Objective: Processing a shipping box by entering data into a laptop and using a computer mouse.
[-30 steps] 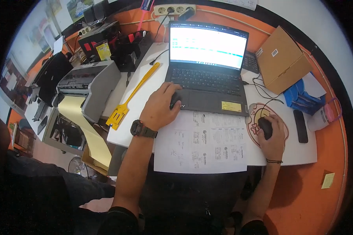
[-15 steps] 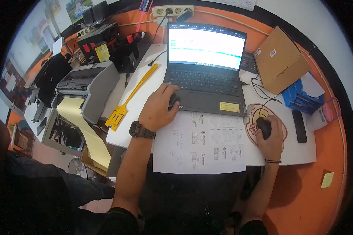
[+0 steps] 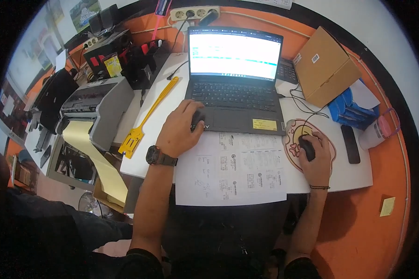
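Observation:
My left hand (image 3: 180,128) lies on the left front corner of the dark laptop (image 3: 223,119), thumb apart from the other fingers, holding nothing. A dark watch (image 3: 161,156) is on that wrist. My right hand (image 3: 317,160) is wrapped over a black mouse (image 3: 307,147), which sits on a round, patterned mouse pad (image 3: 331,148). The laptop stands open with a bright screen (image 3: 233,55) showing a page with rows. Printed sheets (image 3: 233,194) lie in front of it, their back edge partly under the laptop, and the front one overhangs the table edge.
Left of the laptop lies a long yellow plastic tool (image 3: 150,116). A grey printer (image 3: 97,104) with yellow paper (image 3: 91,149) hanging out stands further left. To the right are a cardboard box (image 3: 323,69), blue tray (image 3: 349,109), black phone (image 3: 350,144) and tumbler (image 3: 375,132).
The view has turned slightly, so the scene sits a little further left in the picture. Both hands keep their places on the laptop and the mouse.

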{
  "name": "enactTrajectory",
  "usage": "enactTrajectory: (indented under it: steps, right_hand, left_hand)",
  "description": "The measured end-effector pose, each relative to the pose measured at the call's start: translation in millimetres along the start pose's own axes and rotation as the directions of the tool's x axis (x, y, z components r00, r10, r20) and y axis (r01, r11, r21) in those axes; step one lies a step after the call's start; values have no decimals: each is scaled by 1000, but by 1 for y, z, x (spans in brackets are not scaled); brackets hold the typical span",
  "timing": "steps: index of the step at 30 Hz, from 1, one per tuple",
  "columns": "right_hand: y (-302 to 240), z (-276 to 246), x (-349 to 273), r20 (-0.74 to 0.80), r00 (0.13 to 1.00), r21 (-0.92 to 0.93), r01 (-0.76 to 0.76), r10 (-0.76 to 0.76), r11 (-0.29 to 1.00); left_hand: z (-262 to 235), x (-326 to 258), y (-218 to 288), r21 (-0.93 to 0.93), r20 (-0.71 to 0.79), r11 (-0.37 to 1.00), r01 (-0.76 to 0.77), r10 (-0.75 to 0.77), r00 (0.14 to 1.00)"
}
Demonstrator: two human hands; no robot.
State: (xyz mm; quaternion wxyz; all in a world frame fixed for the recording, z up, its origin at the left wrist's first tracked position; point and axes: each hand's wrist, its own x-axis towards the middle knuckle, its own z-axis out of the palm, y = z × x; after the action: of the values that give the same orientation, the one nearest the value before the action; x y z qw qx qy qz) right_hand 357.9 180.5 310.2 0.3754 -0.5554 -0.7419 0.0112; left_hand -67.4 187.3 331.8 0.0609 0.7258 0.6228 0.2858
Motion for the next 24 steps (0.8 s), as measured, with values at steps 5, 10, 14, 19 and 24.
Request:
enactTrajectory:
  steps: [5, 10, 14, 19, 24]
  right_hand:
    - [-1, 0, 0, -5, 1000, 1, -12, 12, 1000]
    - [3, 0, 1, -1, 1000, -16, 23, -23, 1000]
    - [4, 0, 1, -4, 1000, -1, 12, -12, 1000]
    - [0, 0, 2, 8, 1000, 17, 8, -8, 1000]
    - [5, 3, 2, -9, 999, 0, 36, -36, 999]
  left_hand:
    - [3, 1, -2, -11, -7, 1000, -20, 20, 1000]
    - [19, 8, 1, 141, -51, 988, -68, 76, 996]
    - [27, 21, 12, 272, -19, 962, -30, 36, 999]
    - [39, 31, 15, 362, -38, 931, 42, -30, 999]
    - [38, 41, 26, 353, 28, 932, 80, -96, 995]
